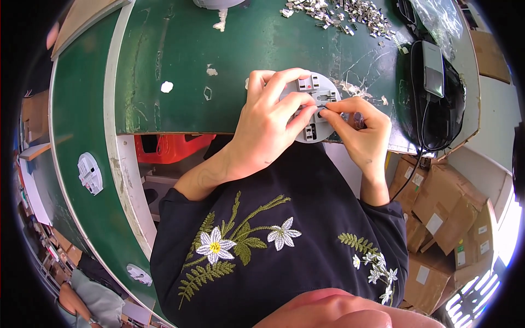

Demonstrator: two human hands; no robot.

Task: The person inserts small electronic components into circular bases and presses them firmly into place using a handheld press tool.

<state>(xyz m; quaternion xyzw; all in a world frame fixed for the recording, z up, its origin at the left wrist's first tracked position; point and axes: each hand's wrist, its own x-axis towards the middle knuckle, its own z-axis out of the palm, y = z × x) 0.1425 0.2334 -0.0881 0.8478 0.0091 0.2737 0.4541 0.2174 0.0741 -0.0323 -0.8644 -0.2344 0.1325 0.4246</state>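
Note:
A round light-grey plastic base [324, 133] with raised sockets and metal contacts lies at the front edge of the green table. My left hand [268, 117] reaches over its left side, with thumb and forefinger pinched together near the middle. From the right, my right hand [363, 131] brings its thumb and forefinger to the same spot, nearly touching the left fingertips. Whatever small piece sits between the fingertips is too hidden to name. A dark, shiny, rounded end [359, 119] shows among the curled fingers of my right hand; its kind is unclear.
Small metal clips [355, 16] lie heaped at the far side. At right, a grey power bank [433, 68] with a cable rests on a black case. Similar grey bases [90, 174] sit on the left bench. A red stool [175, 148] and cardboard boxes [448, 197] stand below.

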